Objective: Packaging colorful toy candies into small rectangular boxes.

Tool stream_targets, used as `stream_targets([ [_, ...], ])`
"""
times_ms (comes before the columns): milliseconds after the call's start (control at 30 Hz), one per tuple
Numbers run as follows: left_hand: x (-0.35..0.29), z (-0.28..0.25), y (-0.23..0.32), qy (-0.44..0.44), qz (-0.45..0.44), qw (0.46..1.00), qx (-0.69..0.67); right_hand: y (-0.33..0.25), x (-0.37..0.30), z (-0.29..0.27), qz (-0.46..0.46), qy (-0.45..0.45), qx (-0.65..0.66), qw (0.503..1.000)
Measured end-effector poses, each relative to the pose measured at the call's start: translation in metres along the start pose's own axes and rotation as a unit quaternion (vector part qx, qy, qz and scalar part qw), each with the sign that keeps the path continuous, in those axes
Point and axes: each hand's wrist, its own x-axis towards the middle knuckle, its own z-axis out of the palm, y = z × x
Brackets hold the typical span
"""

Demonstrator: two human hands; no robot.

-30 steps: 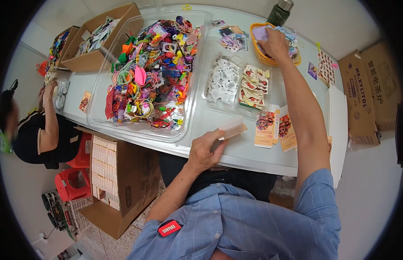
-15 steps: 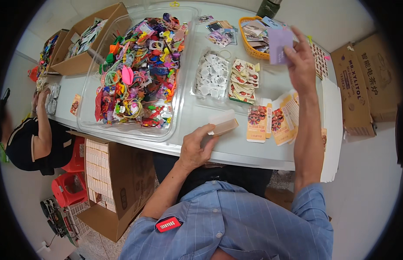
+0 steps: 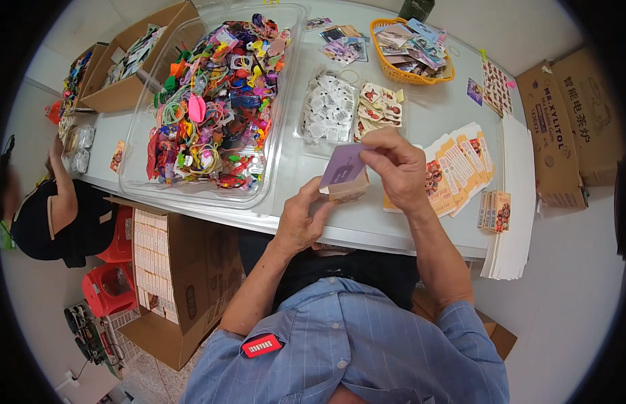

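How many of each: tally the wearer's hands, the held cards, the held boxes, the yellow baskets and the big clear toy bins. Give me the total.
Hands: 2 (left hand, right hand)
Held purple card: 1 visible
Held small box: 1
Yellow basket: 1
Big clear toy bin: 1
Total: 6

The right hand (image 3: 397, 165), in the yellow basket (image 3: 420, 75) at the upper right a second ago, then lifting a purple card (image 3: 342, 165) beside it, is now at the frame's centre, bringing that card to the small box (image 3: 351, 188). Its forearm now uncovers a row of small orange packs (image 3: 495, 211) at right.
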Motion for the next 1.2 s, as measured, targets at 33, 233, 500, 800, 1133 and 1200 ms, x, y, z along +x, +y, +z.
stream_targets([
  [33, 0.0, -0.001, 0.0, 0.001, -0.001, 1.0, 0.001, 0.001, -0.001, -0.001, 0.001, -0.001, 0.001, 1.0],
  [233, -0.001, -0.004, 0.001, -0.014, -0.031, 0.999, 0.012, -0.009, 0.001, -0.021, -0.042, -0.037, -0.091, 0.994],
  [500, 0.001, -0.003, 0.006, -0.017, -0.033, 0.999, 0.025, -0.031, 0.002, -0.009, -0.199, -0.148, -0.386, 0.889],
  [800, -0.008, -0.01, 0.002, 0.017, -0.028, 0.999, 0.028, -0.148, -0.046, 0.081, -0.156, -0.247, 0.297, 0.909],
  [1133, 0.001, -0.001, 0.005, 0.008, -0.02, 1.0, 0.018, -0.143, -0.056, 0.112, -0.16, -0.212, 0.368, 0.891],
  [1200, -0.004, -0.006, 0.005, 0.008, -0.04, 0.999, 0.008, -0.136, -0.043, 0.094, -0.176, -0.32, 0.338, 0.867],
])
